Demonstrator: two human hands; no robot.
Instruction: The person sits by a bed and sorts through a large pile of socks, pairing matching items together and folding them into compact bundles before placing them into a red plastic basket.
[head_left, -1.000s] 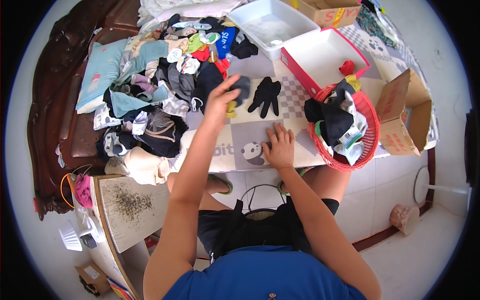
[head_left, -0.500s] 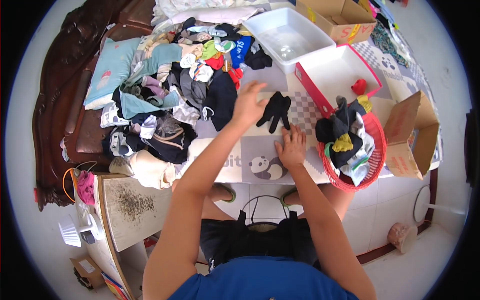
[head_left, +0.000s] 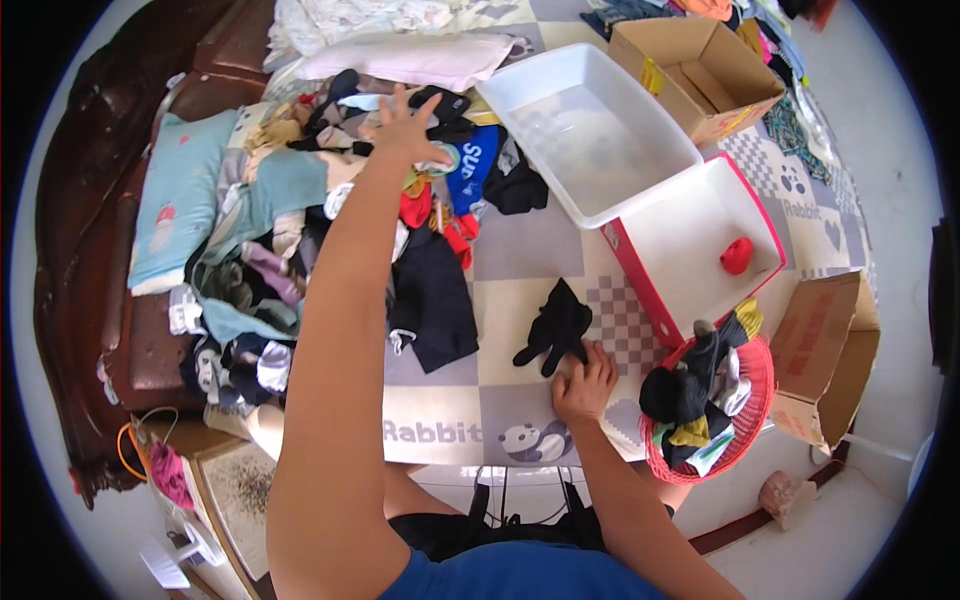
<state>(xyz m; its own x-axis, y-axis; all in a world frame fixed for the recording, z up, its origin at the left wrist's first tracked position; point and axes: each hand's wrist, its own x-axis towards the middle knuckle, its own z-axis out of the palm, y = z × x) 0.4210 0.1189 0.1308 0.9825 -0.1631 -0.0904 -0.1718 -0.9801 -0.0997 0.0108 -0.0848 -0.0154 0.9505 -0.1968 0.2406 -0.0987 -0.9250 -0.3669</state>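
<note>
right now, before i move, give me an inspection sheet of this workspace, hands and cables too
Surface: checked sheet with panda prints.
Things at hand: black glove lies on the sheet; red basket at right holds dark, white and yellow cloth items.
Clutter: mixed clothes pile at left; white tub; pink-edged box with a small red item inside; two open cartons.
Hands: left hand spread over the pile, contact unclear; right hand on the sheet beside the glove.
Cables: orange cord-like loop at far left.
Surroundings: carved dark wood frame and blue pillow at left.
</note>
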